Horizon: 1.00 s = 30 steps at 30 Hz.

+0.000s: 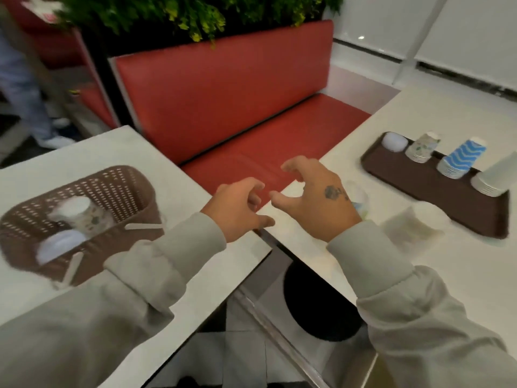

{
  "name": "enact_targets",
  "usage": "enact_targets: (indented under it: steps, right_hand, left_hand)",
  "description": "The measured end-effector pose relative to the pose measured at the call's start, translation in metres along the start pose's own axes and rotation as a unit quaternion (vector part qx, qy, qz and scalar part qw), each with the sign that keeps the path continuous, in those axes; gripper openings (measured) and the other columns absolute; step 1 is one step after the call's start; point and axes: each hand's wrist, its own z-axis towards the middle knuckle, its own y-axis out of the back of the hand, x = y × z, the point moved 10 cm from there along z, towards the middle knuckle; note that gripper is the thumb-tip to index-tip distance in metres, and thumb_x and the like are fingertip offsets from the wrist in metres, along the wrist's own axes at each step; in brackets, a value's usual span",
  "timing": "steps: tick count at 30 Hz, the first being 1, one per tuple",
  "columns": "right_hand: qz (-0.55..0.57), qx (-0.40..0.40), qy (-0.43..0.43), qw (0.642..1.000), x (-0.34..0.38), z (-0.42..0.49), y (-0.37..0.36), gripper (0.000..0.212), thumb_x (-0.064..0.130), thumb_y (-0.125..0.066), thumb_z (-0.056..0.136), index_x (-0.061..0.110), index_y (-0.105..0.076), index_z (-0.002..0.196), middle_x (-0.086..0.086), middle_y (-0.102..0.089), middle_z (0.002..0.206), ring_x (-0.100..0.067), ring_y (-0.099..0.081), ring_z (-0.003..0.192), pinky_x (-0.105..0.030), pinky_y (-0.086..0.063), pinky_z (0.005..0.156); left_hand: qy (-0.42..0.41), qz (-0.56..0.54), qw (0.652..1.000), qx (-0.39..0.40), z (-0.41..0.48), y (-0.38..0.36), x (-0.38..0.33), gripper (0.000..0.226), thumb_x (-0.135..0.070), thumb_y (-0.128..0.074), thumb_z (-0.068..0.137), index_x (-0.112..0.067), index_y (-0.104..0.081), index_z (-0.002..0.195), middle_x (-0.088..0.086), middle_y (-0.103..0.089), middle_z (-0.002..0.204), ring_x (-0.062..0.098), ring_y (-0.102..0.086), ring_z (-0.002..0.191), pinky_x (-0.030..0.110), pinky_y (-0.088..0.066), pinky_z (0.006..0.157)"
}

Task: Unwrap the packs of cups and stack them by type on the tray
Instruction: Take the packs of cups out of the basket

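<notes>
A brown tray [414,177] lies on the right table with upside-down cup stacks: a small white one [395,142], a leaf-patterned one [423,148], a blue zigzag one [461,158] and a plain white one [496,175]. On the left table a brown perforated basket [112,189] holds a wrapped leaf-patterned pack [81,214] and a white pack [60,245]. My left hand [237,208] and my right hand [316,194] hover over the gap between the tables, fingers loosely curled, holding nothing. Crumpled clear wrappers [414,231] lie near the tray.
A red bench seat [251,107] stands behind both white tables [461,275], with green plants above it. A black round stool or table base [316,309] sits on the floor in the gap. A person's legs [22,88] show at far left.
</notes>
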Motion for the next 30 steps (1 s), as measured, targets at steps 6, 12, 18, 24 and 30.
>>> enact_targets:
  steps: [6,12,18,24,30]
  right_hand:
    - [0.063,0.114,0.063,0.989,0.083,0.029,-0.099,0.041,0.034,-0.076,0.082,0.023,-0.061,0.119,0.005,-0.063,0.108,-0.012,-0.058,0.1,-0.033,-0.051,0.09]
    - [0.091,0.209,0.117,0.967,0.173,0.054,-0.188,0.04,0.033,-0.075,0.082,0.024,-0.061,0.119,0.004,-0.064,0.104,-0.014,-0.062,0.095,-0.034,-0.054,0.087]
    - [0.019,0.313,0.095,0.945,0.215,0.075,-0.283,0.055,0.046,-0.069,0.084,0.023,-0.055,0.131,-0.001,-0.064,0.117,-0.019,-0.059,0.103,-0.028,-0.046,0.085]
    - [-0.021,0.375,0.049,0.926,0.223,0.08,-0.347,0.062,0.041,-0.073,0.085,0.015,-0.049,0.136,-0.012,-0.054,0.126,-0.022,-0.052,0.098,-0.027,-0.041,0.078]
    - [-0.004,0.39,0.025,0.921,0.219,0.079,-0.383,0.064,0.046,-0.08,0.078,0.015,-0.054,0.128,-0.01,-0.061,0.121,-0.021,-0.055,0.097,-0.027,-0.044,0.079]
  left_hand:
    - [0.08,0.033,0.992,-0.091,-0.038,0.103,0.082,0.068,-0.041,-0.087,0.067,-0.03,-0.058,0.127,-0.009,-0.067,0.105,0.006,-0.065,0.097,0.035,-0.055,0.092]
    - [0.176,0.062,0.966,-0.176,-0.082,0.204,0.157,0.058,-0.038,-0.086,0.072,-0.022,-0.064,0.123,-0.004,-0.07,0.11,0.013,-0.065,0.098,0.036,-0.055,0.094]
    - [0.27,0.108,0.934,-0.206,-0.111,0.261,0.232,0.051,-0.041,-0.078,0.08,-0.018,-0.062,0.123,0.003,-0.066,0.116,0.022,-0.061,0.104,0.034,-0.051,0.091]
    - [0.329,0.111,0.929,-0.125,-0.101,0.255,0.285,0.026,-0.023,-0.06,0.09,-0.011,-0.068,0.111,0.01,-0.068,0.11,0.029,-0.063,0.098,0.034,-0.053,0.082]
    - [0.323,0.099,0.939,-0.069,-0.081,0.24,0.311,0.023,-0.014,-0.052,0.091,-0.008,-0.073,0.098,0.01,-0.07,0.1,0.029,-0.064,0.095,0.033,-0.05,0.075]
